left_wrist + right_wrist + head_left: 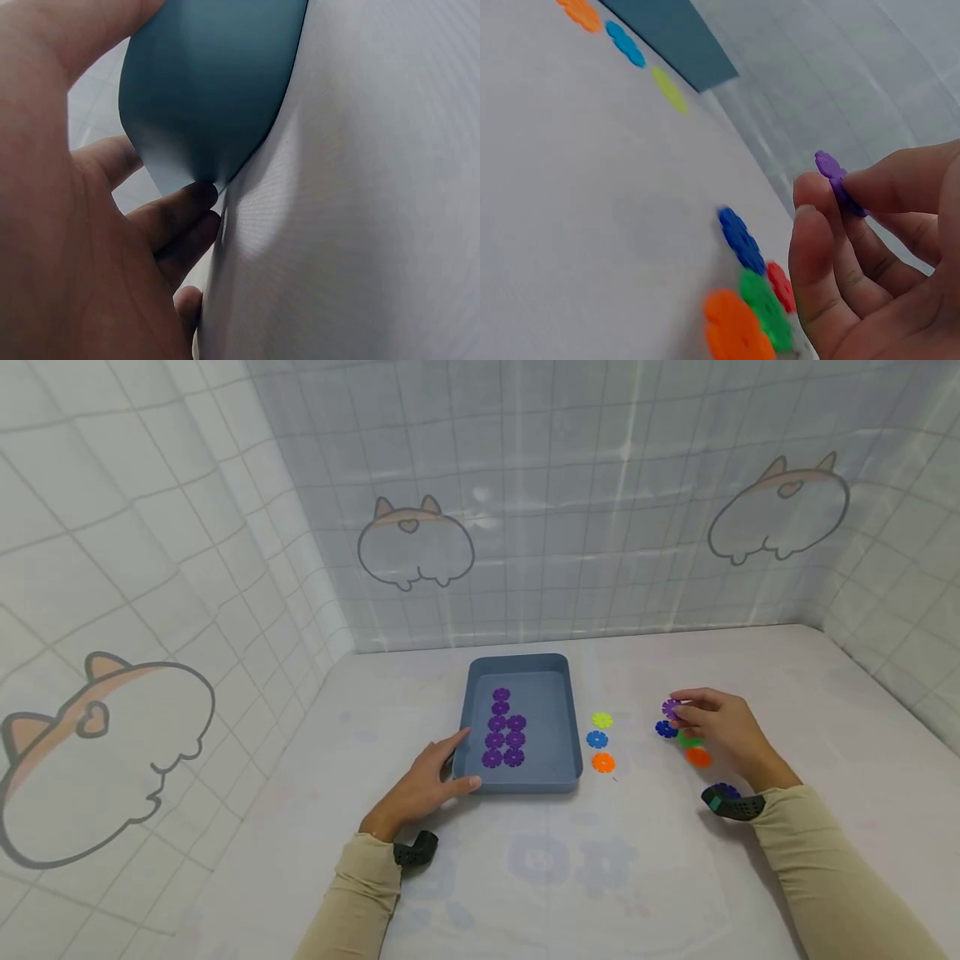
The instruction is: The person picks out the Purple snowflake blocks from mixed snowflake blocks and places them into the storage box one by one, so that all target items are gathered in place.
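right hand: my right hand pinches a purple snowflake disc between thumb and fingertips, lifted off the table, toward the table's right side, well right of the tray.
left hand: my left hand lies against the near-left corner of the blue tray, thumb on the front wall, fingers fairly straight along the left wall; it grips nothing, just steadies.
held disc, handling: judged very light, stiff plastic, thin with notched edge; smooth faces could slip, so a pinch across the two flat faces near the rim looks best; not fragile.
tray contents: purple discs in tray laid flat in two short rows, left of the tray's middle.
loose pile: blue disc, green disc, red disc and orange disc lie overlapping just under my right hand.
row by tray: yellow disc, light-blue disc, second orange disc in a line just off the tray's right wall, apart from each other.
table: white cloth-covered table carries everything.
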